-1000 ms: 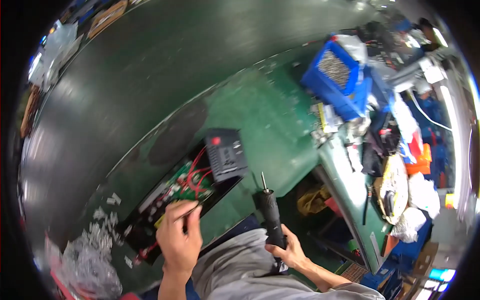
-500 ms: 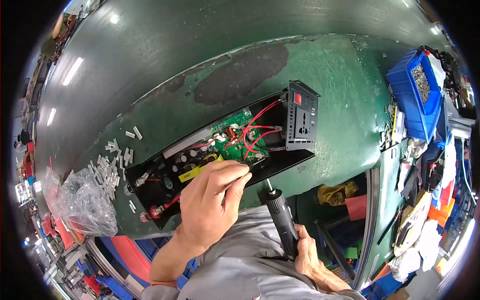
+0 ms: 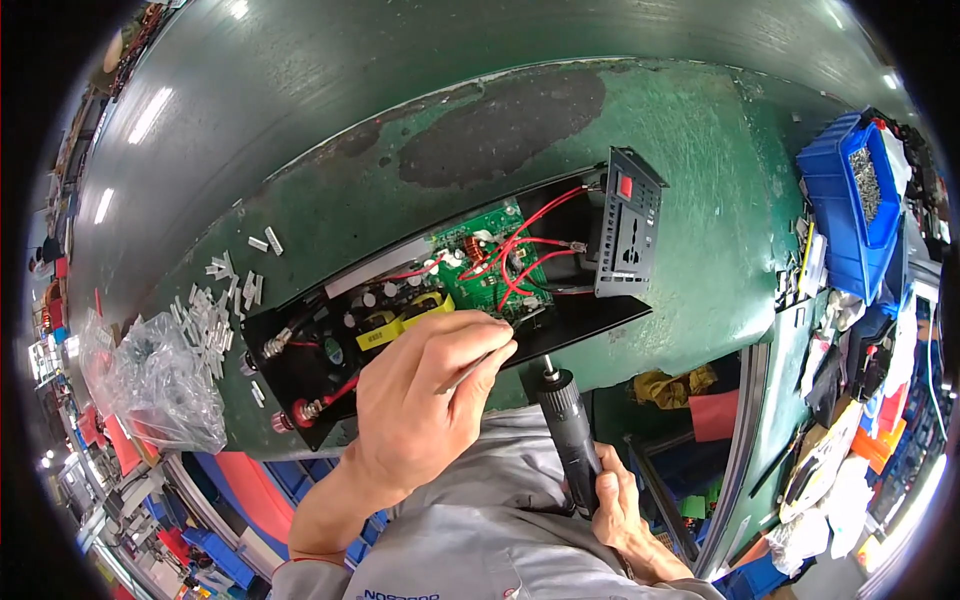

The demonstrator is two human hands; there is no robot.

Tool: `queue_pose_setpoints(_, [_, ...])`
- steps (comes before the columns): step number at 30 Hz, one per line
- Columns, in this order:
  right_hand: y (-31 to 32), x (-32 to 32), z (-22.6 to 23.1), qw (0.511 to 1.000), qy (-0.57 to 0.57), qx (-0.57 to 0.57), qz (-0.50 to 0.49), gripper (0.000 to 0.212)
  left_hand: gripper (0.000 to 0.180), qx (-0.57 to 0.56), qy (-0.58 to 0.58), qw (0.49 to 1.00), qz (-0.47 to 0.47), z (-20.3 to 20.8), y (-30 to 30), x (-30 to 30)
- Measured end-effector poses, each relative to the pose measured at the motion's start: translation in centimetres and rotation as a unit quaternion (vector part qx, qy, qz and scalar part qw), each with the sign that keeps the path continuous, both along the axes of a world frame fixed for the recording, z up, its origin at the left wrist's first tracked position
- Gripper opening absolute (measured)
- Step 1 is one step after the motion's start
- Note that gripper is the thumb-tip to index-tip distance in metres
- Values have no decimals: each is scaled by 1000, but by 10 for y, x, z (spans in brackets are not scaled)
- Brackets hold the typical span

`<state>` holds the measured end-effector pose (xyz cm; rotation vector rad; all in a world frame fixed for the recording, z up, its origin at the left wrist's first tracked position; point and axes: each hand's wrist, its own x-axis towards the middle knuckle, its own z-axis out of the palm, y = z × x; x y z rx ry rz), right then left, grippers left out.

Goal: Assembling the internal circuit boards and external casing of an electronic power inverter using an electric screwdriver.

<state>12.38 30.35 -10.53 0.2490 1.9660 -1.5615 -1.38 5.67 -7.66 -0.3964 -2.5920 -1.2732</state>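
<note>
My right hand (image 3: 622, 512) is wrapped round a black electric screwdriver (image 3: 566, 425), its short metal bit pointing up toward the near edge of a black metal case. The fingers of my left hand (image 3: 425, 390) are pinched together over that edge; whatever lies between the fingertips is too small to make out. Inside the open case (image 3: 590, 322) sit a green circuit board (image 3: 482, 240), yellow-wrapped transformers (image 3: 404, 322) and red wires (image 3: 540, 240). A black end panel (image 3: 628, 225) with a red switch and socket holes stands tilted at the right end. Red terminals (image 3: 306, 410) show at the left end.
Small metal pieces (image 3: 205, 335) lie scattered left of the case, beside a clear plastic bag (image 3: 165, 385). At the right stands a blue bin (image 3: 850, 205) of small metal parts. A yellow bag (image 3: 672, 390) lies under the green bench (image 3: 700, 150), near its edge.
The view has shifted slightly, so the case's right end appears farther right. Both hands keep their grips, and the screwdriver stays in nearly the same place beside the case.
</note>
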Motion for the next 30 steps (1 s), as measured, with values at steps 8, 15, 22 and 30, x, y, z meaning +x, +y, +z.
queue_pose_setpoints(8, [7, 8, -7, 987, -98, -121, -48, 81, 26, 3, -7, 1000, -10, 0, -3, -1])
queue_pose_setpoints(15, [4, 1, -9, 947, -206, -225, -97, 96, 26, 4, -8, 1000, -26, 1, -7, -3])
queue_pose_setpoints(22, [1, -9, 3, 957, -204, -196, -59, 90, 17, 24, 27, 999, 9, 35, -11, 0])
queue_pose_setpoints(30, [-4, -8, 3, 959, -211, -176, -63, 85, 39, -243, -90, 964, -62, 33, 3, -3])
